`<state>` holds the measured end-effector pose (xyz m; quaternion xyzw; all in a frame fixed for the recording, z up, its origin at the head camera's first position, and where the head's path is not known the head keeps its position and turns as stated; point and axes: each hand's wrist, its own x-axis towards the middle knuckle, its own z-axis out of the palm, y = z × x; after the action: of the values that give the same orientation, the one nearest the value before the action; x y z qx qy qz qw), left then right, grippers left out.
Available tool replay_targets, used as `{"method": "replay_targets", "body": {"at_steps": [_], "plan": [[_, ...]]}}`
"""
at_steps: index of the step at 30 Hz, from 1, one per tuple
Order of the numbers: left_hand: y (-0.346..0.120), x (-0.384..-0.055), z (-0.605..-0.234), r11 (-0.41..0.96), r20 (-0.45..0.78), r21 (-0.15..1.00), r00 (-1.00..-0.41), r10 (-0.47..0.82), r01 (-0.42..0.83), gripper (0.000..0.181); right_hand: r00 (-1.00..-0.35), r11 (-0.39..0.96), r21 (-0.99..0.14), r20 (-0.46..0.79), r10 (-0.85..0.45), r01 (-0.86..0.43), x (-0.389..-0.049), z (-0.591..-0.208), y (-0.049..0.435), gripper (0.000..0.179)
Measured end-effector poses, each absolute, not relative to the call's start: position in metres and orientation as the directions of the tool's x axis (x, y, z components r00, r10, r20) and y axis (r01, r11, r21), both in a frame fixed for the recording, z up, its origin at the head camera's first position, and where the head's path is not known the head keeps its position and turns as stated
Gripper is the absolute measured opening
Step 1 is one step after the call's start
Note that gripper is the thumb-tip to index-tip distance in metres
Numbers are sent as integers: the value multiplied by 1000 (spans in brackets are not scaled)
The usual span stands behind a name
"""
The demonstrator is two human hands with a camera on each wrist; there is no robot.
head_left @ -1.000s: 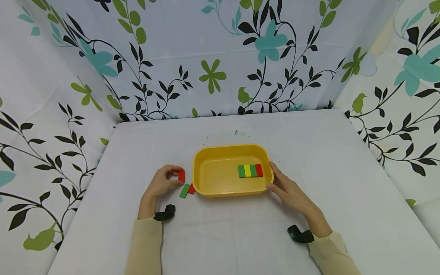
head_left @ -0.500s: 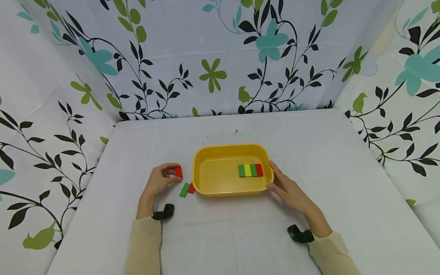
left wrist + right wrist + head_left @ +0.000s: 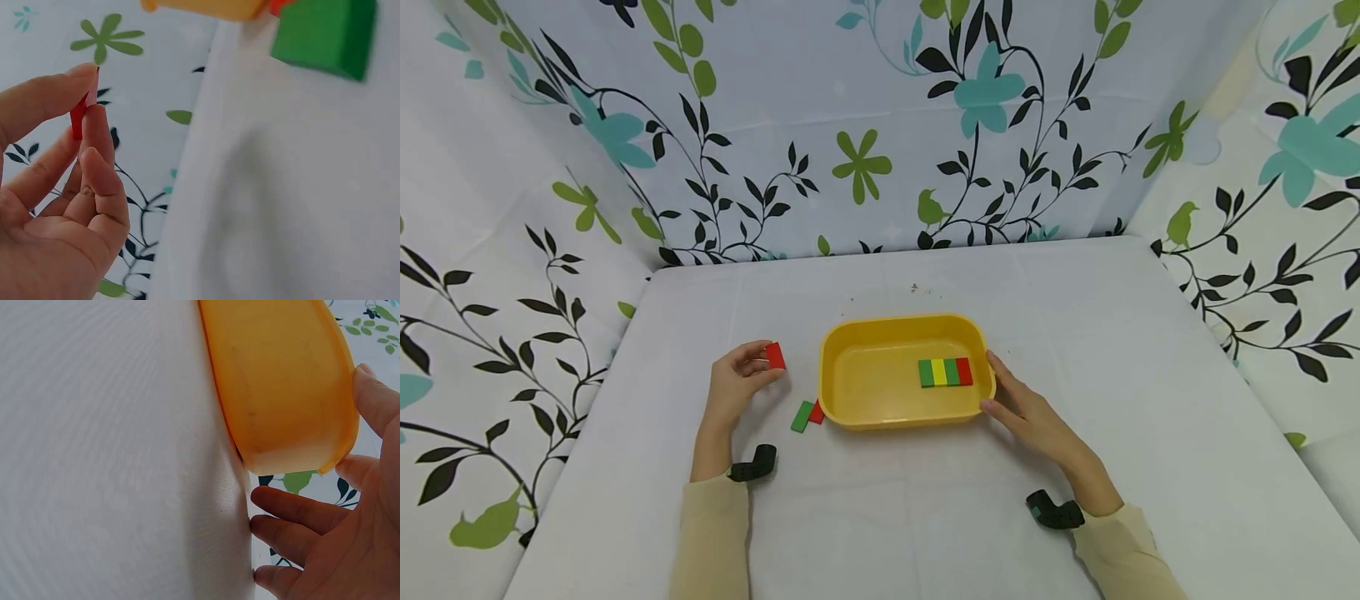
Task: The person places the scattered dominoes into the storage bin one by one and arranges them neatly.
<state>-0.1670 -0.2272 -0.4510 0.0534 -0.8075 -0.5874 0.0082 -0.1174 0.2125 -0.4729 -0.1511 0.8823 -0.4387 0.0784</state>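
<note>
My left hand [image 3: 735, 379] pinches a thin red rectangular block [image 3: 776, 356] between thumb and fingertips, raised above the table left of the tray. In the left wrist view this red block [image 3: 77, 119] is seen nearly edge-on. My right hand [image 3: 1033, 418] touches the right end of the yellow tray [image 3: 857, 422], thumb and index finger spread along its rim. The right wrist view shows its other fingers stretched out below the tray wall [image 3: 287, 394]. Inside the tray, a green block [image 3: 927, 373], a yellow block [image 3: 939, 372], another green block and a red block [image 3: 964, 372] form a row.
A green block [image 3: 802, 417] and a red block [image 3: 817, 412] lie on the white tablecloth [image 3: 865, 517] by the tray's lower left corner, the red one partly hidden by the tray. Patterned curtains [image 3: 865, 100] stand behind and at both sides.
My left hand has lifted the red block and moved away from the tray, leftward and toward the back. The right hand and the tray have stayed in place.
</note>
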Motion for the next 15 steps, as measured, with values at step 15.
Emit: {"method": "replay_targets", "body": {"at_steps": [15], "plan": [[-156,-149,-369,204,217,955,-976,9,214,46,-941,559,-808,-17,-337,-186,-117,-472,213,76]]}}
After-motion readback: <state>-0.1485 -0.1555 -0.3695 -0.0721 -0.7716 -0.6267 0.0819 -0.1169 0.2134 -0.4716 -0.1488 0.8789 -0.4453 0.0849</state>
